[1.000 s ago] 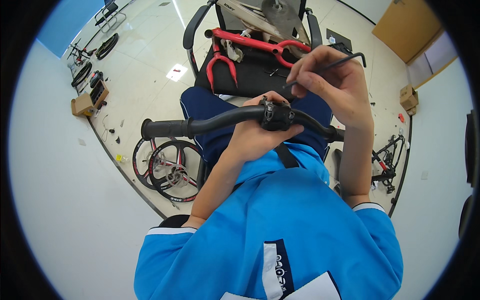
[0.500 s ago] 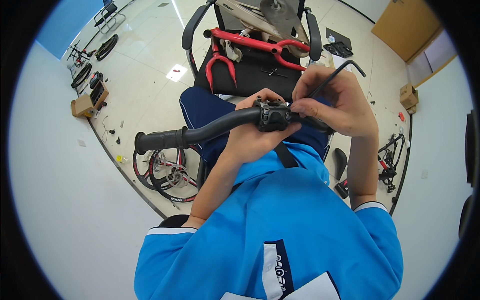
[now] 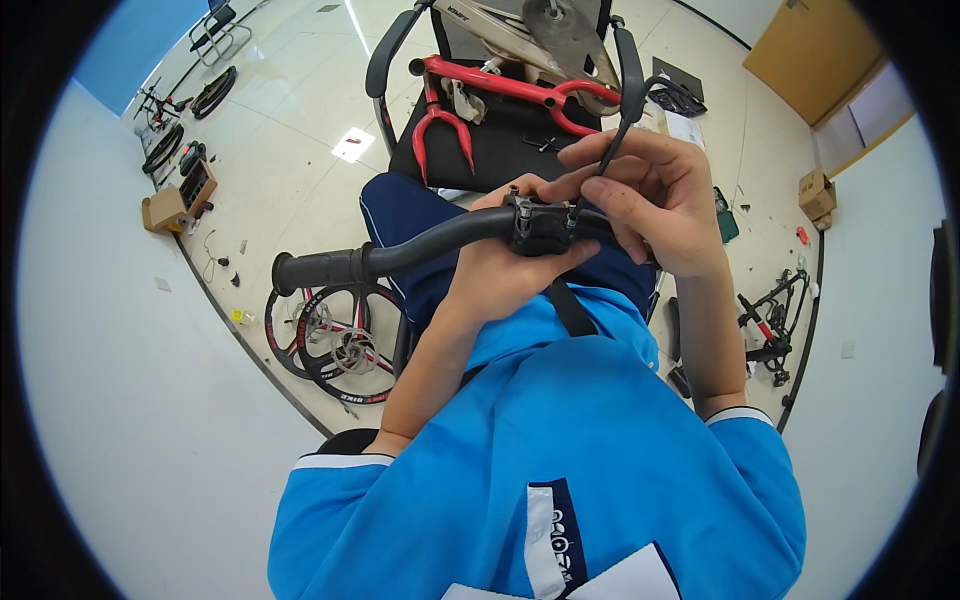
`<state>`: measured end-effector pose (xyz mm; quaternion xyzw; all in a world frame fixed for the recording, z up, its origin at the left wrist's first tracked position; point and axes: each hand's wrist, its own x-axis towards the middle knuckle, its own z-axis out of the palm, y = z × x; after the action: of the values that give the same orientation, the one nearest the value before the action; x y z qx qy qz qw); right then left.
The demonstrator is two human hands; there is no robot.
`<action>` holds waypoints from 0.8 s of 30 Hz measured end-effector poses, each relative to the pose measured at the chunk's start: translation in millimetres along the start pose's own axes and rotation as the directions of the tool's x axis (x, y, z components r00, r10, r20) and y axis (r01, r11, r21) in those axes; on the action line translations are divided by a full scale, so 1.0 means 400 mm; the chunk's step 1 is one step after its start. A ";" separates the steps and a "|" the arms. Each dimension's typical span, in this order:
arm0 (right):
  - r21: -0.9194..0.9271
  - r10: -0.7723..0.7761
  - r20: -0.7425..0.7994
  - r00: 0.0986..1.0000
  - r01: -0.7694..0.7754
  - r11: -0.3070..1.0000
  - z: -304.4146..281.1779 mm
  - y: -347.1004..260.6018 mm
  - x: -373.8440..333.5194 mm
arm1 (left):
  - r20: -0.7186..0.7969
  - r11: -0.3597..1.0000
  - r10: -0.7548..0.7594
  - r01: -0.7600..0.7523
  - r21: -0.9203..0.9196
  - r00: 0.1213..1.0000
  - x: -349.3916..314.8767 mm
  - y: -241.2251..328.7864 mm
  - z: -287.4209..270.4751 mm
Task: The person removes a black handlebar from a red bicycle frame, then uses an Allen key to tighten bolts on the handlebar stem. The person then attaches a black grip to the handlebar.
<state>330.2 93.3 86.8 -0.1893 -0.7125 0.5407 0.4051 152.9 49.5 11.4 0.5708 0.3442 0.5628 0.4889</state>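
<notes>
A black bicycle handlebar (image 3: 430, 248) lies across my lap, its rubber grip (image 3: 322, 270) pointing left. Around its middle sits a black stem clamp (image 3: 540, 228) with small bolts showing. My left hand (image 3: 505, 280) is wrapped around the stem from below, thumb along its near side. Between thumb and fingers my right hand (image 3: 655, 205) pinches a black hex key (image 3: 612, 150). The key slants down to a bolt at the clamp's right side, its bent end up. Whether the tip is seated in the bolt I cannot tell. The bar's right half is mostly hidden behind my right hand.
Ahead stands a black office chair (image 3: 400, 160) bearing a red bicycle fork (image 3: 440, 130) and frame parts. Wheels (image 3: 350, 345) lean at the left wall. A cardboard box (image 3: 168, 210) stands farther left. A black bicycle frame (image 3: 775, 330) lies at the right wall.
My right hand has shifted slightly left and turned the hex key from a slant toward the right to a steeper angle, its tip now at the clamp bolt. My left hand has barely moved.
</notes>
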 end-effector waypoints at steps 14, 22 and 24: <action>-0.243 -0.188 -0.236 0.953 0.130 0.961 0.040 0.030 0.022 | -0.016 1.000 0.005 -0.004 0.026 1.000 0.004 -0.005 -0.011; -0.115 -0.091 -0.356 0.930 0.053 0.992 0.034 0.040 0.002 | 0.006 0.993 -0.107 0.107 -0.056 0.994 0.002 0.007 -0.024; -0.062 -0.060 -0.318 0.946 0.042 0.997 0.031 0.044 0.002 | 0.001 0.996 -0.083 0.083 -0.038 0.997 0.002 -0.005 -0.026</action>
<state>317.0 92.3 69.8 -0.2671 -0.6565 0.4726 0.5238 143.1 52.6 8.4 0.5463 0.3571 0.5485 0.5226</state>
